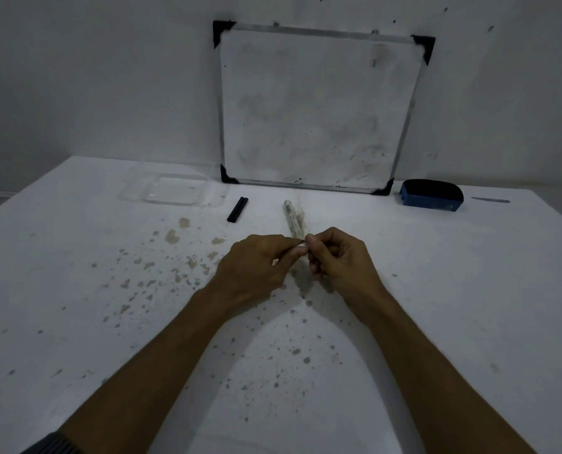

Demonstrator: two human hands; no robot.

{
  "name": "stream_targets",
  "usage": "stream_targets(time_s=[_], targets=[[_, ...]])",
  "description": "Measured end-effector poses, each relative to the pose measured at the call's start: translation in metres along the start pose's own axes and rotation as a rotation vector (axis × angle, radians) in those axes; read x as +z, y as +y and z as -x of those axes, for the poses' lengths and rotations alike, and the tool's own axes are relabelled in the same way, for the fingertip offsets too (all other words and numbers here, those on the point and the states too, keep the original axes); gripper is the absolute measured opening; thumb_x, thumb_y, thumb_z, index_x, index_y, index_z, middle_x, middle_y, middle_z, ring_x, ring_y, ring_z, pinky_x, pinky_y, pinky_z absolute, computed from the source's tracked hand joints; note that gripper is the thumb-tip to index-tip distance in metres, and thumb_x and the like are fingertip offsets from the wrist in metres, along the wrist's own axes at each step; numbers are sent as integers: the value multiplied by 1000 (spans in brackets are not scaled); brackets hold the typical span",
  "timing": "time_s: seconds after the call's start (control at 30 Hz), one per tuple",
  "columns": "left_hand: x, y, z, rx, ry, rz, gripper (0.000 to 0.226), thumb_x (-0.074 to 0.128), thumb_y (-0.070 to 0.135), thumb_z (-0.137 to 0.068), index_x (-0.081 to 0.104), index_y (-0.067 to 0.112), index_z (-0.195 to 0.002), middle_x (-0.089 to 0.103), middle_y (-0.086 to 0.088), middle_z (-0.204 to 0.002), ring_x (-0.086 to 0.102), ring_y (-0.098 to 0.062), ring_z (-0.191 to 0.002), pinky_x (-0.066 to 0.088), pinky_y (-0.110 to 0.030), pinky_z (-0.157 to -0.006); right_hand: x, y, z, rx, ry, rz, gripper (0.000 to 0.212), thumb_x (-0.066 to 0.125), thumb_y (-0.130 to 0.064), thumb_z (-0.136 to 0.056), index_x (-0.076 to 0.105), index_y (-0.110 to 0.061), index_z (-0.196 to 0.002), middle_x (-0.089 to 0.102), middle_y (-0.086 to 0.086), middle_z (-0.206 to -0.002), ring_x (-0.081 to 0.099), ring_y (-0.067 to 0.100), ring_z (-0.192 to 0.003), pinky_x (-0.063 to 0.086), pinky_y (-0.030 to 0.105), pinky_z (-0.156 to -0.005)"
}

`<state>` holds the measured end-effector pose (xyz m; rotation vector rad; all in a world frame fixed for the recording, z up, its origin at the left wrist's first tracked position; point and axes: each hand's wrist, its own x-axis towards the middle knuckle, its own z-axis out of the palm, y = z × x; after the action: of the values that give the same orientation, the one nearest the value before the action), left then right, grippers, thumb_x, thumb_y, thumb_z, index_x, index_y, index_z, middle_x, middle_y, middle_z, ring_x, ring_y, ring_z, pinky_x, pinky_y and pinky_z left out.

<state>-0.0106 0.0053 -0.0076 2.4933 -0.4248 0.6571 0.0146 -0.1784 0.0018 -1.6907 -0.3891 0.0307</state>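
I am pinching the small white piece [300, 246] in both left hand [256, 267] and right hand [338, 257], aiming to pull straight and gently.

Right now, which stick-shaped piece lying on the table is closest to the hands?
The white marker barrel, just beyond the left hand and right hand, which pinch a small white piece. The black sticks lie farther left, near the clear tray.
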Motion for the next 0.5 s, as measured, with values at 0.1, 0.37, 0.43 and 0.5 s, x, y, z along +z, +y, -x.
stream_targets(time_s=[0.1, 0.37, 0.43, 0.5], targets=[[-4, -7, -3, -99, -116, 123, 44, 48, 58, -100, 77, 31, -119, 82, 5, -97, 72, -13, -75, 59, -41, -70, 1, 0, 2, 17, -42, 23, 27, 63, -22, -100, 68, 4, -95, 67, 10, -71, 61, 14, -57, 51, 22, -53], [-5, 5, 9, 54, 37, -16, 42, 48, 52, -102, 73, 26, -123, 76, 6, -94, 57, -1, -72, 57, -31, -61, -11, -7, 3, 57, -105, 133, 28, 61, -43, -98, 69, -17, -94, 69, 2, -70, 58, 10, -56, 49, 27, -53], [-8, 2, 8, 116, 58, -51, 37, 50, 50, -101, 74, 29, -121, 73, 8, -89, 59, -3, -69, 52, -28, -55, -12, -5, 7, 29, -142, 212, 32, 54, -47, -100, 66, -19, -91, 66, -2, -69, 56, 7, -58, 49, 25, -56], [-8, -3, 8, 156, 92, -36, 34, 54, 46, -101, 75, 27, -120, 74, 7, -89, 65, -8, -70, 53, -31, -55, -9, -3, 9, -21, -158, 350, 39, 47, -53, -102, 62, -22, -85, 64, -4, -70, 56, 6, -61, 50, 27, -63]])
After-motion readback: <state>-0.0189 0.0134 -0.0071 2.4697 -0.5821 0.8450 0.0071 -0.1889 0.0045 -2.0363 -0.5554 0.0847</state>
